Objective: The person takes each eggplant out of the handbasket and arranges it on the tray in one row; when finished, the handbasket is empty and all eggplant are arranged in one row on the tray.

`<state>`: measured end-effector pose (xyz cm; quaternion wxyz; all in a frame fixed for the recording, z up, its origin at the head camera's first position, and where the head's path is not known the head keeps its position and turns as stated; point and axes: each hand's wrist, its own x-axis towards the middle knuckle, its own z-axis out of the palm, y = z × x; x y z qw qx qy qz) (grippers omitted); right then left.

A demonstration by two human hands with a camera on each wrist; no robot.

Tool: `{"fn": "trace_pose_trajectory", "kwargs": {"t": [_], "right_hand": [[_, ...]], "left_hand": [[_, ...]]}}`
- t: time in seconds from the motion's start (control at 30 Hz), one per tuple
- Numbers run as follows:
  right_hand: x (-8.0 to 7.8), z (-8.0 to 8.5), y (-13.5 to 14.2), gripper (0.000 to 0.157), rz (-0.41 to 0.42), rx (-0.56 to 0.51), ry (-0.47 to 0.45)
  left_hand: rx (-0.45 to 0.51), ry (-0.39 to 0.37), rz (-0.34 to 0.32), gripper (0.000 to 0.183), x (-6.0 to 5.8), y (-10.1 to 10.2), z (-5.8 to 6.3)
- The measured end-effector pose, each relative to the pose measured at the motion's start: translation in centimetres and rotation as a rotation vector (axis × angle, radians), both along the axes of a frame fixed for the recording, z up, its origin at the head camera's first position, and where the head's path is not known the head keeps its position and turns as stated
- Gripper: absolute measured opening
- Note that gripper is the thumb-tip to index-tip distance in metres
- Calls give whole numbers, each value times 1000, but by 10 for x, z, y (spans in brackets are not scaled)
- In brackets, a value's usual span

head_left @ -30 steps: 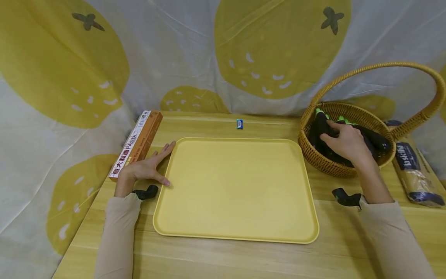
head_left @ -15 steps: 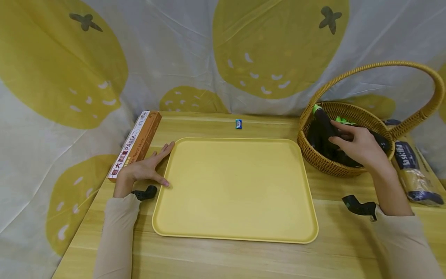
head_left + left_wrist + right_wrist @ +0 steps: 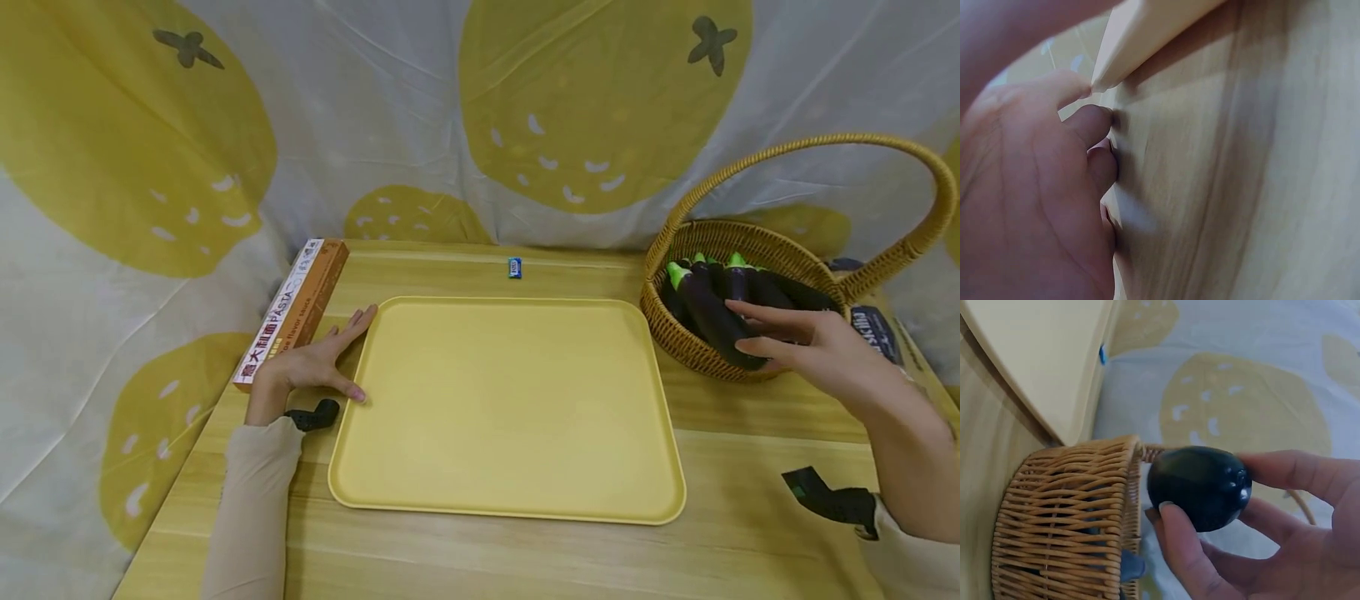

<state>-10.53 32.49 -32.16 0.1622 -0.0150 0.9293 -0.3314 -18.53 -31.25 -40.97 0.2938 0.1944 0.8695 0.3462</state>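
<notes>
My right hand (image 3: 832,350) grips a dark purple eggplant (image 3: 711,315) near its blunt end, its green stem pointing back and left over the wicker basket (image 3: 693,358). In the right wrist view the thumb and fingers pinch the eggplant's (image 3: 1197,487) rounded end above the basket rim (image 3: 1129,462). Several more eggplants (image 3: 772,287) lie in the basket. My left hand (image 3: 311,362) rests with spread fingers along the left edge of the yellow tray (image 3: 510,408), thumb and index finger touching its rim. The left wrist view shows its fingertips at the wooden table (image 3: 1210,156).
A pasta box (image 3: 292,312) lies left of the tray, beside the left hand. Behind the tray is a small blue packet (image 3: 514,267). The basket's tall handle (image 3: 810,142) arches over it. A pasta bag (image 3: 873,333) lies partly hidden right of the basket. A lemon-print curtain (image 3: 405,108) hangs behind.
The right hand has drawn back toward the lower right, lifting one eggplant from among the others toward the basket's front rim. The left hand and the tray stay put.
</notes>
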Motion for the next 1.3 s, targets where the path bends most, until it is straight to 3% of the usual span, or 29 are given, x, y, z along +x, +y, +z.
{"fn": "trace_pose_trajectory", "kwargs": {"t": [0.17, 0.33, 0.53, 0.7, 1.0, 1.3], "right_hand": [[18, -2, 4, 61, 53, 21, -14], [22, -6, -14, 57, 118, -86, -19], [11, -7, -76, 54, 186, -239, -26], [-8, -13, -133, 55, 219, -318, -17], [-38, -35, -230, 58, 180, -532, -152], [-42, -56, -300, 56, 148, -587, -232]], "left_hand": [[-1, -1, 0, 140, 1, 0, 1], [-5, 0, 4, 141, 1, 0, 0], [-8, 1, 8, 141, 0, 2, -1], [-18, 14, 9, 141, -1, 4, -1], [-54, 27, 12, 142, -1, 5, 0], [-58, 25, 33, 141, 2, 2, -2]]}}
